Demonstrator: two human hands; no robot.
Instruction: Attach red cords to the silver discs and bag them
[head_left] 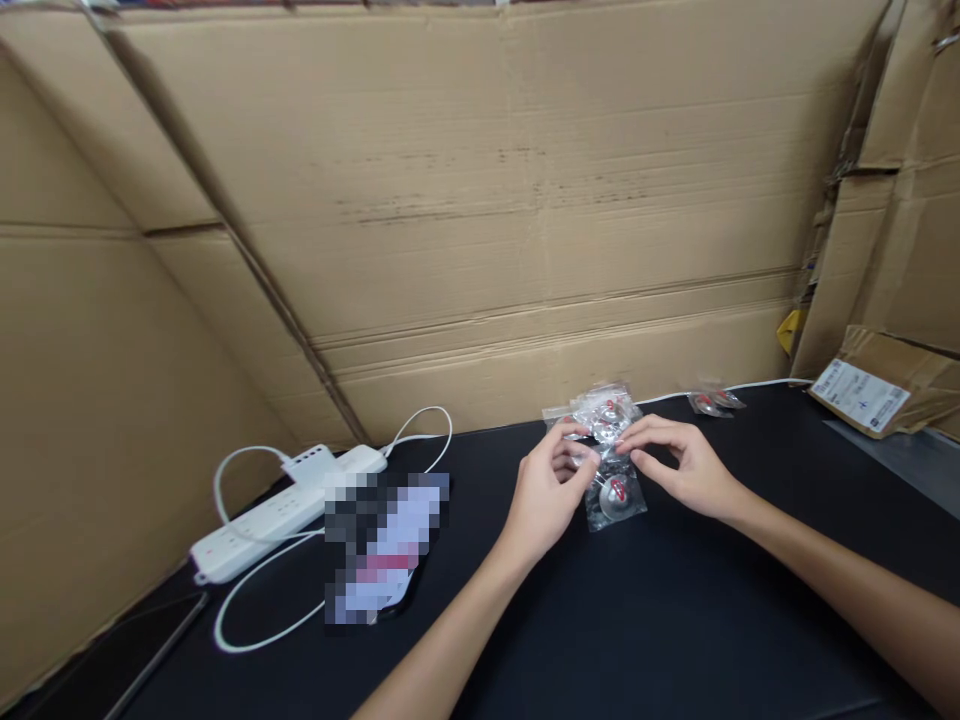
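Observation:
A small clear plastic bag (pixel 630 507) lies near the back of the black table, with a round silvery piece marked in red (pixel 616 493) inside. My left hand (pixel 547 490) has its fingers curled and its thumb against the bag's upper left edge, pinching it. From the other side, my right hand (pixel 686 468) brings thumb and index finger together at the bag's top right; the exact grip is too small to see clearly. Just behind the fingertips is a pile of similar clear bags (pixel 604 405) with silvery and red pieces, partly covered by my hands.
More small bags (pixel 712 400) lie at the back right, near a white cable. A labelled brown package (pixel 885 385) sits far right. On the left are a white power strip (pixel 255 530), looping cables and a blurred-out phone (pixel 397 560). Cardboard walls (pixel 480 200) enclose the table.

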